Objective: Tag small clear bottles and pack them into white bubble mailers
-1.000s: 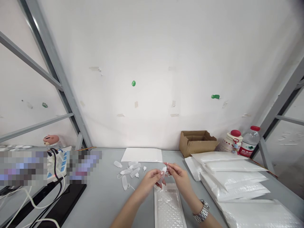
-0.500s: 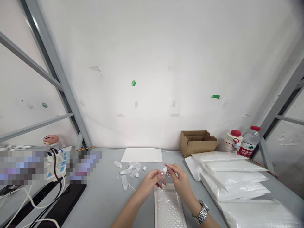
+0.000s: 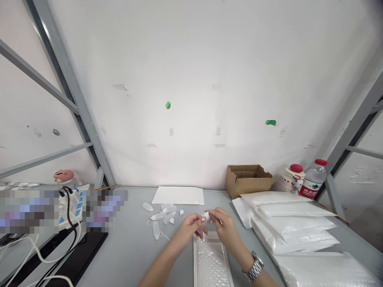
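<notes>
In front of me, my left hand grips a small translucent plastic squeeze bottle, its white top pointing up. My right hand, with a metal watch on its wrist, is closed in a pinch at the bottle's white tip; its fingers hide what exactly they grip. Below both hands lies a bubble mailer. To the left, several similar bottles are scattered on the grey table, together with small loose white nozzle tips.
A white sheet lies near the wall. On the right are a stack of white bubble mailers, an open cardboard box, a red-lidded jar and a water bottle. A power strip with cables stands at left.
The hands stay nearly in place around the bottle, with the right fingers shifting slightly at its tip. The whole view has moved only a little.
</notes>
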`<state>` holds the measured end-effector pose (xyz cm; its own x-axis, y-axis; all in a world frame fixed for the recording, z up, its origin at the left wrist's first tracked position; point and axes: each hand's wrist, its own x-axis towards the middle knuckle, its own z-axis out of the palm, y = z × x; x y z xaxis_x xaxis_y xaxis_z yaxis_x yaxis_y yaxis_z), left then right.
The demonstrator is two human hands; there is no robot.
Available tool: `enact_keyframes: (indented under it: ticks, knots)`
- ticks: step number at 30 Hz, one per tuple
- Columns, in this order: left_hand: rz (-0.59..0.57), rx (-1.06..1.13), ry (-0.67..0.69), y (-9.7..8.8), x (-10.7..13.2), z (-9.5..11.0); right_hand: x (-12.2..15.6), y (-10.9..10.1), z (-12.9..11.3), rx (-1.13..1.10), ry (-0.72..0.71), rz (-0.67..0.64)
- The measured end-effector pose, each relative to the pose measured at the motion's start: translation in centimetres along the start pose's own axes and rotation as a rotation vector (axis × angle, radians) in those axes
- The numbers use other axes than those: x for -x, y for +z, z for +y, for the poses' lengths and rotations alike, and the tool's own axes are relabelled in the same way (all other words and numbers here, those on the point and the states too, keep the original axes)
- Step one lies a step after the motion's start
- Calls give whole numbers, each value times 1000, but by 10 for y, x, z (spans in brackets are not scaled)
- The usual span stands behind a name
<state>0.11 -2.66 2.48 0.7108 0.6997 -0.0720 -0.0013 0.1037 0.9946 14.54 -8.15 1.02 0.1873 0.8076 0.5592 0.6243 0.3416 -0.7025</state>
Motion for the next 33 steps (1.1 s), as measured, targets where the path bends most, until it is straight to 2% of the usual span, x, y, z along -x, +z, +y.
enact_keyframes:
  ticks: [3,5,12,15,17,20,22,24,28,33]
  knots:
    - [4,8,-3,0,0,1,0,-1,0,19,-39,-9]
    - [20,-4,6,-1,-1,1,-1,-1,1,-43,2,-17]
    - [166,0,28,-4,-10,-10,-9,7,15,-465,386,-62]
    - [205,-65,33,-5,-11,-18,-8,12,19,-533,487,-98]
    - [229,-131,48,-5,-12,-21,-7,14,20,-535,501,-111]
    - [312,-265,70,-7,-13,-22,-6,10,23,-381,447,-6]
    - [389,-346,71,-13,-15,-21,-7,4,28,-160,377,119]
    - [473,-420,73,-21,-16,-19,-7,-3,36,67,285,183]
    - [644,-610,91,-42,-13,-12,-6,-9,46,306,124,137]
    - [745,-709,18,-55,-6,-1,-6,-2,47,399,100,83]
